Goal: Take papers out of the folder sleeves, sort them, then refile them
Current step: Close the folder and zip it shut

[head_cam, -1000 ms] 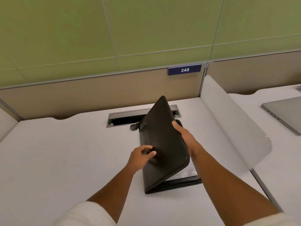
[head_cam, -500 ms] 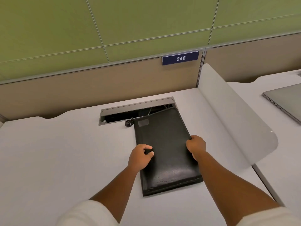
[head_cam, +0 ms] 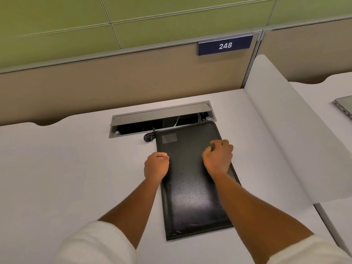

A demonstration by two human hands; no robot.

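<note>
The black folder (head_cam: 192,187) is laid closed and flat on the white desk (head_cam: 66,178) (far edge at the cable tray (head_cam: 162,119)). Over it, the right hand (head_cam: 218,159) is curled, gripping nothing; at its left edge the left hand (head_cam: 156,165) is fisted.

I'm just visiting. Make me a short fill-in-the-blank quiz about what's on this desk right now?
1. The black folder lies flat and ____ on the white desk.
2. The blue sign reads ____.
3. The folder's far end reaches the open cable ____ in the desk.
4. The zipper pull sits at the folder's far ____ corner.

Missing words: closed; 248; tray; left
</note>
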